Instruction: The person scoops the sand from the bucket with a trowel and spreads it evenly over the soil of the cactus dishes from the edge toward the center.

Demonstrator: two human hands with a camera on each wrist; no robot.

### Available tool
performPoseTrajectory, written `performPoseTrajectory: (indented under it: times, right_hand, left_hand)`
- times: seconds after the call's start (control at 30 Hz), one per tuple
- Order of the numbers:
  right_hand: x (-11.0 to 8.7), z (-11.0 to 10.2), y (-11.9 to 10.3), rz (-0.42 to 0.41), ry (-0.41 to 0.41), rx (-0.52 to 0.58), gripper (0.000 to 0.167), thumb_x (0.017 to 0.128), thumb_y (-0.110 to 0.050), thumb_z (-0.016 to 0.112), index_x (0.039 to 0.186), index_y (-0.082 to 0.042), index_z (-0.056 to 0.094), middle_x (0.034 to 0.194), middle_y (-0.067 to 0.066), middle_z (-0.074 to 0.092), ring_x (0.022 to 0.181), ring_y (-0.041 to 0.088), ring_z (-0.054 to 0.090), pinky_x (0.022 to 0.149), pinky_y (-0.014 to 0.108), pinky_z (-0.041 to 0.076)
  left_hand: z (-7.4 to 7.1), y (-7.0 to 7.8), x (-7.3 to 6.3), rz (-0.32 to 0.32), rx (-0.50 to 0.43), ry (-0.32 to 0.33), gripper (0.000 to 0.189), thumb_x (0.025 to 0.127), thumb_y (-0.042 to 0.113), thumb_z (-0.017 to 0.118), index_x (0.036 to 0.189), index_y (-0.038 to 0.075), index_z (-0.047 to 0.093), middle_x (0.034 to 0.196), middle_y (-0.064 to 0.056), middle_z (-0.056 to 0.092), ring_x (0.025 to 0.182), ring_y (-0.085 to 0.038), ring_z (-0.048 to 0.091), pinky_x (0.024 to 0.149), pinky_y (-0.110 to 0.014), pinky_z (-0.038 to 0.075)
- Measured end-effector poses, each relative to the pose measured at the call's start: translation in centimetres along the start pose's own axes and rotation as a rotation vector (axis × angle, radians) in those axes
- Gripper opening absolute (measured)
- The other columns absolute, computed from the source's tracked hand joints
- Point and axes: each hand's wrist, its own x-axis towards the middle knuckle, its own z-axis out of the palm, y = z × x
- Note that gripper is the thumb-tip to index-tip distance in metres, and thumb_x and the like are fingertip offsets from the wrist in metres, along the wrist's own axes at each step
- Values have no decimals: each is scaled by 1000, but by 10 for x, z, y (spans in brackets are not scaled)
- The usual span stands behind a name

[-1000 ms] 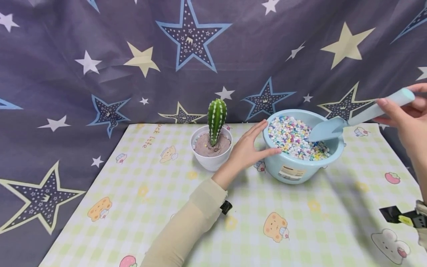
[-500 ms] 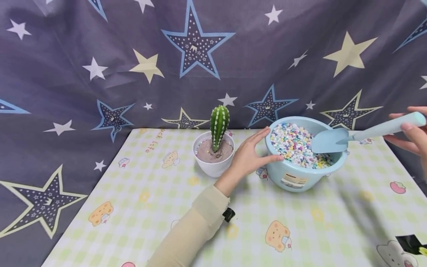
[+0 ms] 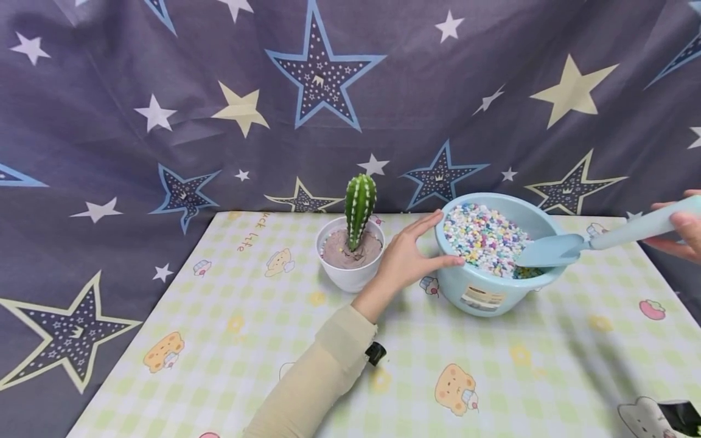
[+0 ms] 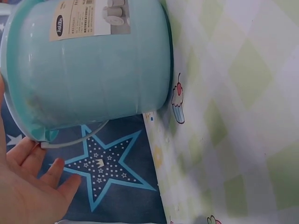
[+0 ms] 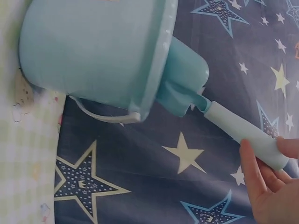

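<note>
A light blue bucket holds small multicoloured pellets. My left hand touches the bucket's left side with thumb and fingers spread along the rim; in the left wrist view, fingertips of that hand meet the rim near the handle joint. With my right hand, partly cut off at the frame edge, I hold the end of a light blue hand trowel. Its blade slants over the right rim, its tip at the pellets. In the right wrist view, thumb and fingers grip the trowel's pale handle.
A green cactus stands in a white pot left of the bucket, close to my left forearm. The table has a green checked cloth. Behind it hangs a dark star-printed curtain.
The head view has tilted, so the scene sits lower. My right hand has moved right and down, taking the trowel blade toward the bucket's near right rim. My left hand stays at the rim.
</note>
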Motion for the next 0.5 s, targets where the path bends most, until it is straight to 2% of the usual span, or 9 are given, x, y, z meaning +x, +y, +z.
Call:
performPoseTrajectory:
  times: [0.13,0.17,0.23,0.3,0.4,0.5]
  right_hand:
    - [-19,42,-3,-81,39,-111,33,96,12,51,125,2,59,107,4,75,100,8,71,70,13,59]
    - [-25,53,-5,-75,88,-162,29,95,10,55,122,1,60,105,3,75,97,8,71,69,12,58]
    - [-32,66,-8,-71,104,-226,27,95,8,56,119,-1,63,106,-1,75,94,4,71,71,9,57]
    - [-38,75,-11,-74,106,-159,27,95,13,52,117,1,62,106,2,75,94,7,73,73,12,58]
    - [-45,86,-12,-81,92,18,28,93,21,47,117,9,58,105,13,76,96,17,75,75,23,62]
    - [-47,91,-7,-73,99,84,32,91,23,46,120,10,52,106,19,75,97,23,75,75,30,62]
  left_hand:
    - [0,-1,-1,10,-22,1,93,71,53,86,151,35,43,156,24,37,148,-13,37,121,-39,36]
    - [0,-1,-1,14,-26,0,93,71,53,86,151,35,43,157,24,37,148,-14,37,121,-39,36]
    - [-2,-2,-1,17,-22,0,93,71,53,86,151,35,42,157,24,36,148,-14,37,121,-40,36]
    - [-1,-1,-1,13,-10,0,93,71,55,85,151,36,42,156,25,36,148,-13,37,121,-39,37]
    - [0,-1,0,4,13,3,93,71,55,85,151,37,42,156,25,36,147,-11,37,121,-38,37]
    - [0,0,0,6,18,1,92,71,55,85,151,36,42,157,23,37,147,-12,38,121,-38,36]
